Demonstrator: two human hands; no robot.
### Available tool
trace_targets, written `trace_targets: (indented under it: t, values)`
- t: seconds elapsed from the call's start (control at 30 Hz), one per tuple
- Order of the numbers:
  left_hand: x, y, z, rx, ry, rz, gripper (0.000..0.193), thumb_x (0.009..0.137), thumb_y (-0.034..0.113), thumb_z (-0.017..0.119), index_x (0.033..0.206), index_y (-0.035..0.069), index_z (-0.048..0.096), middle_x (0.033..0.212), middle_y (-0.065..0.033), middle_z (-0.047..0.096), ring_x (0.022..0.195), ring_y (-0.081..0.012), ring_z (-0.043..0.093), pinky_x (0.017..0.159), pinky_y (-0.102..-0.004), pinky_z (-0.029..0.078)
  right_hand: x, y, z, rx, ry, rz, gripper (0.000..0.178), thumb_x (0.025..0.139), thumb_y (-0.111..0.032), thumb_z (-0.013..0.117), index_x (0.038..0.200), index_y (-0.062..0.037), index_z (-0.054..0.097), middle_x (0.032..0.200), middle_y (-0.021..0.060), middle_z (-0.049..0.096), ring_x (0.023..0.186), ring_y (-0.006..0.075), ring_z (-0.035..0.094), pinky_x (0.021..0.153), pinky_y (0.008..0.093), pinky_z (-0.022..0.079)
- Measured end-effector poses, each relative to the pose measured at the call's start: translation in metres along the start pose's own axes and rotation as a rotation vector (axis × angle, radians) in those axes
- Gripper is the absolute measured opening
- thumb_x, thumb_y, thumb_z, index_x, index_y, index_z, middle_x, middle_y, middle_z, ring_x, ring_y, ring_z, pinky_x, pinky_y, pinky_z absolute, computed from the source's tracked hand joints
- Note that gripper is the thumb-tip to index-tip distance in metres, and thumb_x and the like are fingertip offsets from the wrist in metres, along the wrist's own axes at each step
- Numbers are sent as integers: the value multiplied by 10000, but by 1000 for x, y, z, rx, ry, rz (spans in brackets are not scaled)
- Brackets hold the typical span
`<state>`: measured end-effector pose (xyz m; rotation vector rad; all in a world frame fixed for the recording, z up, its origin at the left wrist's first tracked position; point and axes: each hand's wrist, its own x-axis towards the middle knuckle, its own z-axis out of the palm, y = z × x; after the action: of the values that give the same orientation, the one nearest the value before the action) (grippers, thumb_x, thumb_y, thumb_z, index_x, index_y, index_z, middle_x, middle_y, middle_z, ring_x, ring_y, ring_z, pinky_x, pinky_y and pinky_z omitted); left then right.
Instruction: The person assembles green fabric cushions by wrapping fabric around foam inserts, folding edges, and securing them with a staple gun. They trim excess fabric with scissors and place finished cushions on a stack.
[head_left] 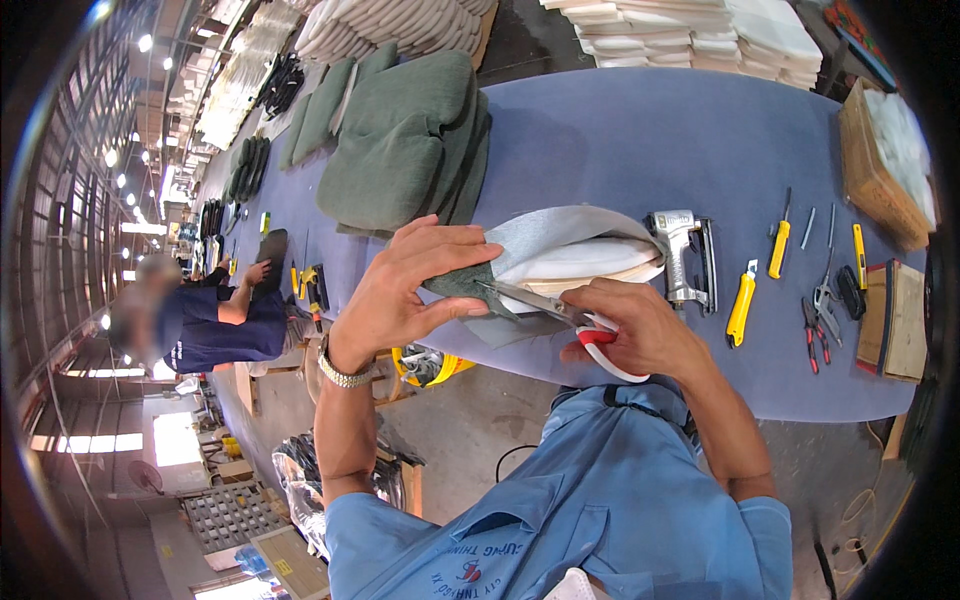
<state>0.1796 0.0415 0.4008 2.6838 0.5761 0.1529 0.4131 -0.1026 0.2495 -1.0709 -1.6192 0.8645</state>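
Note:
My left hand (415, 285) grips the dark green end of a padded piece (540, 240), thumb below and fingers over the top. Its grey fabric cover stands open along one side, with white padding and a pale board-like edge showing inside. In my right hand (640, 325) is a pair of scissors (600, 345) with red and white handles. Their blades point left and lie against the green fabric close to my left thumb. How far apart the blades are is hard to make out. A silver staple gun (683, 262) lies just right of the padded piece.
On the blue-grey table (640, 130) green cushions (410, 150) are stacked at the left. To the right lie a yellow utility knife (741, 305), a screwdriver (779, 248), pliers (812, 335) and a cardboard box (875, 170). A co-worker (225, 320) stands at far left; a yellow bucket (435, 367) is below.

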Motion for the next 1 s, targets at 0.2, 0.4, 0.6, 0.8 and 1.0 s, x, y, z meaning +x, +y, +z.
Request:
trace_targets:
  t: [0.2, 0.4, 0.6, 0.8, 1.0]
  values:
    - [-1, -5, 0, -4, -13, 12, 578, 771, 342, 859, 1294, 148, 708, 1305, -87, 692, 1241, -287, 629, 1149, -530, 372, 3, -1, -4, -132, 19, -22, 453, 754, -296, 894, 1093, -88, 678, 966, 98, 731, 876, 311, 713, 742, 412, 566]
    - [2, -5, 0, 3, 7, 9, 565, 775, 328, 861, 1287, 143, 708, 1315, -92, 690, 1249, -296, 628, 1154, -537, 375, 3, -4, -2, -37, 28, -28, 545, 711, -212, 933, 1161, -27, 688, 1036, 145, 742, 904, 333, 730, 781, 395, 587]
    - [8, -1, -1, -1, 11, -7, 553, 737, 291, 890, 1221, 77, 730, 1245, -89, 733, 1245, -325, 648, 1146, -561, 389, 4, -4, -1, -92, 27, -10, 510, 716, -212, 933, 1122, -31, 682, 1008, 140, 749, 891, 318, 736, 778, 387, 588]
    - [7, -3, -2, -17, 1, -6, 552, 768, 313, 871, 1268, 138, 718, 1282, -112, 704, 1224, -320, 644, 1137, -546, 394, 5, 1, 3, -131, 67, -56, 486, 729, -213, 928, 1111, -34, 688, 965, 136, 753, 857, 313, 741, 741, 371, 592]
    - [5, -2, -1, -6, 14, -10, 546, 729, 286, 896, 1209, 80, 736, 1228, -72, 745, 1246, -320, 651, 1145, -555, 391, 5, -2, 2, -128, 40, -40, 461, 730, -213, 924, 1085, -32, 692, 936, 134, 752, 835, 316, 738, 720, 383, 583]
